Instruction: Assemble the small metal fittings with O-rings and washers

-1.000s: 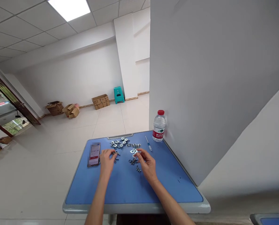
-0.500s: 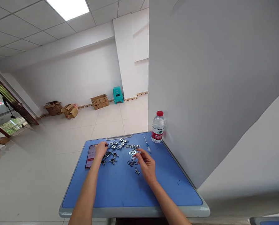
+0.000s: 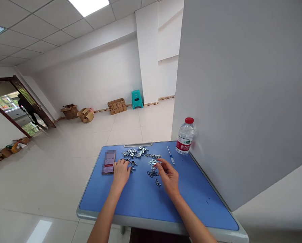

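My left hand (image 3: 121, 172) lies over a group of small metal fittings with black centres (image 3: 133, 163), thumb apart from the fingers; its fingertips partly cover several of them. My right hand (image 3: 169, 176) is closed in a pinch on a small silver rod-like part (image 3: 152, 171), whose exact kind I cannot make out. Below its fingertips lie black rubber rings (image 3: 149, 173) and a little heap of screws (image 3: 157, 182). Flat silver plates (image 3: 152, 162) sit just beyond. Farther back are assembled silver fittings (image 3: 141, 152) and a row of small metal pieces (image 3: 153, 156).
A phone (image 3: 109, 162) showing a timer lies left of my left hand. At the right stand a red-capped water bottle (image 3: 185, 136) and, near it, a screwdriver (image 3: 171, 156). The blue table (image 3: 141, 202) meets a wall (image 3: 232, 118) on its right side.
My left hand has come back from the rear fittings beside the phone to the black-centred ones. My right hand keeps its pinch. The whole view has shifted, with the table farther right.
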Available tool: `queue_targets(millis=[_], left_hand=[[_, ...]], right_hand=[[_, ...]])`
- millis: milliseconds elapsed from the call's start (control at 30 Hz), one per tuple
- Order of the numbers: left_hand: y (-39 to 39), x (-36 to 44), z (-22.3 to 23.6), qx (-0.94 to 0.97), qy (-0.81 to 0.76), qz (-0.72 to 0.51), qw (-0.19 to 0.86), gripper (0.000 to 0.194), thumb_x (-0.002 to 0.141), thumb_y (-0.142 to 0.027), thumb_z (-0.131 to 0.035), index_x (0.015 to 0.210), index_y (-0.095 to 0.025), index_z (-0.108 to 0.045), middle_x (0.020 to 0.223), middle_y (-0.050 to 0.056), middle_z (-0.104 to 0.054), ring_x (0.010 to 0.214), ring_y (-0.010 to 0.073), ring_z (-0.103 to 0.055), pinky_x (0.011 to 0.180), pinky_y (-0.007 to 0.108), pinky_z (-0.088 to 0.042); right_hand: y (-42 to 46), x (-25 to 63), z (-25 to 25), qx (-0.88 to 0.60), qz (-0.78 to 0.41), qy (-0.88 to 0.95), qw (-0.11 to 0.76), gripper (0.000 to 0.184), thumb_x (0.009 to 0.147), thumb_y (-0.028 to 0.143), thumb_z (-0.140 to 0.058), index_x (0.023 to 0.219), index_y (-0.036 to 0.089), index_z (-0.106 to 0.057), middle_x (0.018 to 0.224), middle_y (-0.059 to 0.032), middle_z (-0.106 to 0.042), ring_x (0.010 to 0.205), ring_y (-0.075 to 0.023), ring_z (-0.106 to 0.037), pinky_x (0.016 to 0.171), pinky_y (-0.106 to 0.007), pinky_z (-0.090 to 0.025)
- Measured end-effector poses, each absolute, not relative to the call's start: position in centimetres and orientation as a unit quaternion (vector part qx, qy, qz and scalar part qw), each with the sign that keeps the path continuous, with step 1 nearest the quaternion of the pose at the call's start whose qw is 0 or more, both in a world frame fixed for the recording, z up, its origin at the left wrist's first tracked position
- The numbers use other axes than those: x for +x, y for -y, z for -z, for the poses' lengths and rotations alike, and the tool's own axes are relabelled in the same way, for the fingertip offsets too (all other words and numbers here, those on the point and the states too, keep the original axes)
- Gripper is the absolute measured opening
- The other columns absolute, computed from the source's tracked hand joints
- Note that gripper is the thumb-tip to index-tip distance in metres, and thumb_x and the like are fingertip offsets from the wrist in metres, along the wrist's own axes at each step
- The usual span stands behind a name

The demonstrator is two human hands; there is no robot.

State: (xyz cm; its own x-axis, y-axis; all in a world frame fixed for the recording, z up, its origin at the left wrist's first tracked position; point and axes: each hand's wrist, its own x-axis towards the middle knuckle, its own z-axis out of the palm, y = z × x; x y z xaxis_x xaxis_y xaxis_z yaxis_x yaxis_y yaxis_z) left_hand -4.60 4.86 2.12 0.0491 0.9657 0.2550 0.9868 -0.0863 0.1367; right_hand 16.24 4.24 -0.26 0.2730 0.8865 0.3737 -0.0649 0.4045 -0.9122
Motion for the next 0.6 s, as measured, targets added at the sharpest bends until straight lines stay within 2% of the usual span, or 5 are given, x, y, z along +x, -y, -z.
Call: queue_targets(millis=[300,400,600], left_hand=[[-1.5,-3.4,-0.5,-0.753,0.639,0.155,0.008,0.011,0.091,-0.018,-0.055,0.094,-0.02,-0.066,0.096,0.007,-0.066,0.095,0.027,-0.059,0.082,0.042,-0.043],[-0.3,-2.8,-0.5,-0.765,0.62,0.173,-0.031,0.011,0.091,-0.021,-0.056,0.096,-0.022,-0.066,0.097,0.005,-0.066,0.096,0.0245,-0.06,0.083,0.039,-0.044],[1.7,-2.0,0.4,-0.754,0.588,0.268,-0.12,0.023,0.089,-0.021,-0.055,0.11,-0.024,-0.063,0.106,0.005,-0.065,0.097,0.0221,-0.062,0.086,0.037,-0.047]], right_hand=[[-3.7,16.3,0.4,-0.427,-0.323,0.528,0.66,0.027,0.084,0.041,-0.062,0.098,0.018,-0.065,0.069,-0.0037,-0.069,0.063,-0.0188,-0.063,0.062,-0.031,-0.05],[-3.8,16.4,0.2,-0.432,-0.329,0.512,0.666,0.027,0.084,0.042,-0.062,0.097,0.018,-0.065,0.068,-0.0027,-0.068,0.06,-0.0172,-0.06,0.058,-0.03,-0.048],[-3.8,16.7,-0.2,-0.429,-0.35,0.48,0.68,0.027,0.083,0.041,-0.063,0.097,0.018,-0.065,0.067,-0.0019,-0.067,0.062,-0.0168,-0.06,0.055,-0.027,-0.046]])
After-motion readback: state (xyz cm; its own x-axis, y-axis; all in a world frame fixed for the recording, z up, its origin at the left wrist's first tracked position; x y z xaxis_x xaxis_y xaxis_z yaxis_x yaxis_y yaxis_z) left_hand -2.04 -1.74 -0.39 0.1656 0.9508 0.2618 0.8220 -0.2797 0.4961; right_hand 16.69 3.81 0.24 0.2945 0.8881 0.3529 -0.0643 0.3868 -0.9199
